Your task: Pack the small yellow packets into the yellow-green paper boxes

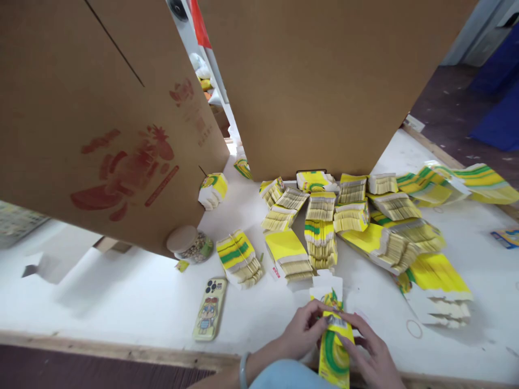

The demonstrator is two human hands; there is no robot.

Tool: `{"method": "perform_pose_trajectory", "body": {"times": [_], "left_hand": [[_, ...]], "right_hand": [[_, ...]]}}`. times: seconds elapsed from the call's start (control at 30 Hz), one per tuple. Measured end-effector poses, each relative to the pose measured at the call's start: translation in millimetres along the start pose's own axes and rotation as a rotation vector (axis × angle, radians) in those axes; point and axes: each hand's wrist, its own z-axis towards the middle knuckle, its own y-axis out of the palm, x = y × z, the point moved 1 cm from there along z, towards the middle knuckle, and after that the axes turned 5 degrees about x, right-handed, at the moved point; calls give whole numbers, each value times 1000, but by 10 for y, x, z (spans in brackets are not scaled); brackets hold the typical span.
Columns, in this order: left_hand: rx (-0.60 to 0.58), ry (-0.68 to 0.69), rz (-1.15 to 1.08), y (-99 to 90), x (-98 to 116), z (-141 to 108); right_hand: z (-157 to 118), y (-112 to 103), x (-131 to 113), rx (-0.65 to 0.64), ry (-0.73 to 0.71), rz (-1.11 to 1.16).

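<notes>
A yellow and green carton (335, 354) lies upright in the view at the front edge of the white table, its white end flaps pointing away from me. My left hand (306, 327) grips its left side, thumb and fingers pressed near the printed barcode. From the right, my right hand (368, 346) pinches the same carton, fingertips close to those of the left hand. Just beyond the flaps stand bundles of flattened yellow cartons (287, 251), and another banded bundle (239, 256) lies to the left.
Two large brown cardboard panels (316, 86) rise at the back and left. A phone (210, 310), a lidded jar (192, 246) and a rubber band (414, 328) lie on the table (162, 308). More carton stacks (438, 281) spread to the right.
</notes>
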Motion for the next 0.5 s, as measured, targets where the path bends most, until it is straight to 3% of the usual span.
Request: {"method": "perform_pose_trajectory", "body": {"times": [0.07, 0.17, 0.3, 0.5], "left_hand": [[-28, 1, 16, -6, 5, 5], [-47, 22, 43, -22, 8, 0], [-46, 46, 81, -7, 30, -10], [-50, 116, 221, 26, 184, -9]], "right_hand": [[-52, 105, -28, 8, 164, 79], [-99, 198, -52, -32, 271, 192], [-57, 163, -76, -108, 311, 246], [42, 124, -148, -200, 312, 104]]}}
